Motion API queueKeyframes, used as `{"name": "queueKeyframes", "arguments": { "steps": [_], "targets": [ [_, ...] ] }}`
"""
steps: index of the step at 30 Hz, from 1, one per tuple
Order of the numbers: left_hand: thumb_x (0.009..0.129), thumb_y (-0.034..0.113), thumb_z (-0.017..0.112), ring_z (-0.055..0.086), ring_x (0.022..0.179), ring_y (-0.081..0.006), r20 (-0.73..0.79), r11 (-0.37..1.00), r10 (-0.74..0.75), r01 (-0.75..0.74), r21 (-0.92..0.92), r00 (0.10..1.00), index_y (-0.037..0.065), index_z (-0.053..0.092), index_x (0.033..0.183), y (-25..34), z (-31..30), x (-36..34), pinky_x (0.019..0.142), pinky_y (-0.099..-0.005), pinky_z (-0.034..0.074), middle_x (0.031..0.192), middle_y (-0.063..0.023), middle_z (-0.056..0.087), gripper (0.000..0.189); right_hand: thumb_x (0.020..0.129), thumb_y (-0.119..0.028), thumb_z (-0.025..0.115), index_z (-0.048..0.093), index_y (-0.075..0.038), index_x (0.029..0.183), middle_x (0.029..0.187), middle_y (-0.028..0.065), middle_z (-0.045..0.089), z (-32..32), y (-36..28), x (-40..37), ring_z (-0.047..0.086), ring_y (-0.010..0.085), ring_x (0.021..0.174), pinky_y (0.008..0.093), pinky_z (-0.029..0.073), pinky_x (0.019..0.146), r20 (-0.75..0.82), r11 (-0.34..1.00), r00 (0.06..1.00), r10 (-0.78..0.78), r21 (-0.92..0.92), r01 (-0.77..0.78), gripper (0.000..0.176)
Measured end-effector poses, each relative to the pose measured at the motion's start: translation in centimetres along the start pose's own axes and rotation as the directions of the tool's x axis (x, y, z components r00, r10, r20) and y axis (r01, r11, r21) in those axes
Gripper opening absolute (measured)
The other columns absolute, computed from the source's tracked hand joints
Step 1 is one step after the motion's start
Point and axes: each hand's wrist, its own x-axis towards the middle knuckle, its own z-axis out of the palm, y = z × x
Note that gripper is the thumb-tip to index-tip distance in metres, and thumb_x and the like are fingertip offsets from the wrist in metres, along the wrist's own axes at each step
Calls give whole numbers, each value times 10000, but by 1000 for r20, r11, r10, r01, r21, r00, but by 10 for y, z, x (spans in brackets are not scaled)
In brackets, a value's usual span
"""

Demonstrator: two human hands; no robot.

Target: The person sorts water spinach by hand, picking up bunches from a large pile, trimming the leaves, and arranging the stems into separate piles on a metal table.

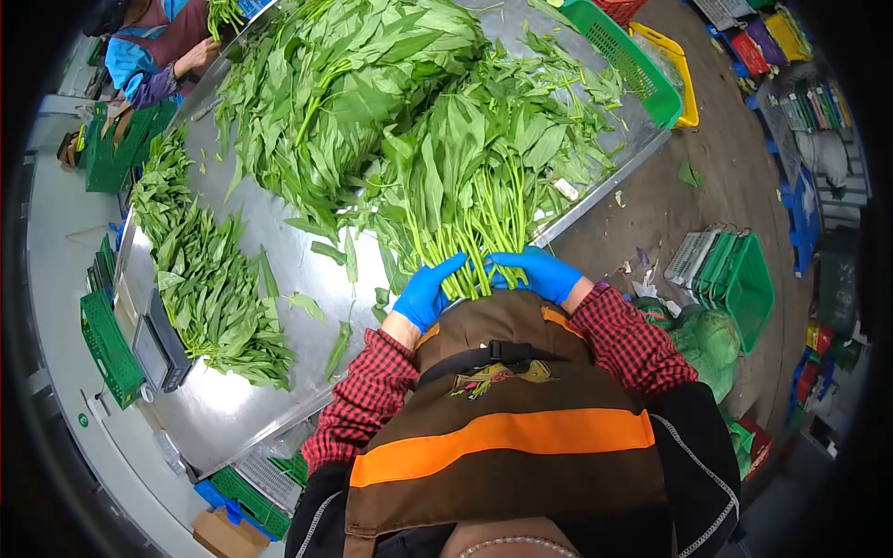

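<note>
Both my hands wear blue gloves and grip the stem ends of a bunch of water spinach (470,200) at the near edge of the metal table (321,367). My left hand (426,290) closes round the stems from the left. From the right, my right hand (539,272) wraps its fingers over the same stems. The leaves point away from me and merge with loose greens beyond. A large heap of water spinach (344,93) lies farther back. Along the left side runs a row of laid-out bunches (209,288).
Beside the row stands a dark device like a scale (160,342). A green crate (633,65) and a yellow crate (684,70) sit beyond the table's right edge. Stacked crates (744,288) are on the floor at right. Another person's hand (195,58) is at the far left corner.
</note>
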Motion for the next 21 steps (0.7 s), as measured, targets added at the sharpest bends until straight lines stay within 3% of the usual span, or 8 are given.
{"name": "queueKeyframes", "arguments": {
  "steps": [2,3,8,10,13,17,21],
  "targets": [
    [891,137,635,645,961,-188,-80,995,47,-39,96,996,-9,571,1206,5,9,-4,847,-306,531,1112,-95,648,353,865,-216,674,589,-20,1207,1102,76,645,8,-5,-1,620,147,928,268,490,831,33,972,999,-2,-234,10,403],
    [878,132,652,635,968,-162,-73,982,83,-69,175,994,6,575,1214,3,7,1,838,-291,513,1108,-70,651,367,844,-197,698,605,-39,1200,1086,47,649,7,1,6,602,128,925,253,470,823,-6,914,997,-82,-399,73,401],
    [874,142,653,624,979,-151,-50,959,157,-141,246,986,13,594,1200,10,15,-4,851,-290,491,1113,-66,652,356,818,-156,716,614,-26,1189,1086,48,652,24,-7,-3,593,135,984,269,459,875,21,970,996,-85,-225,88,406],
    [874,170,655,617,959,-140,-77,888,228,-175,426,971,12,607,1186,11,10,-4,844,-287,482,1097,-62,656,353,824,-153,711,607,-23,1202,1110,53,648,25,-5,-1,590,138,1007,275,454,896,0,976,992,-129,-175,127,413],
    [871,193,661,610,938,-128,-7,841,280,-241,485,960,7,618,1172,10,11,-1,833,-284,473,1071,-55,661,356,829,-151,706,596,-24,1218,1146,56,638,31,-8,-3,586,142,1026,277,451,905,4,961,982,-186,-208,183,424],
    [862,208,676,614,880,-113,-77,792,358,-259,553,930,1,652,1117,6,18,0,791,-274,475,1008,-44,680,329,837,-156,700,590,-26,1228,1163,54,630,28,-3,0,580,143,1044,281,438,929,5,967,977,-213,-143,211,426],
    [868,172,663,627,843,-115,-5,723,364,-280,631,931,-16,655,1093,4,22,1,745,-259,491,971,-59,687,293,814,-161,722,602,-12,1201,1120,65,647,27,1,1,602,151,1007,276,458,896,-12,966,971,-239,-105,236,431]
  ]
}}
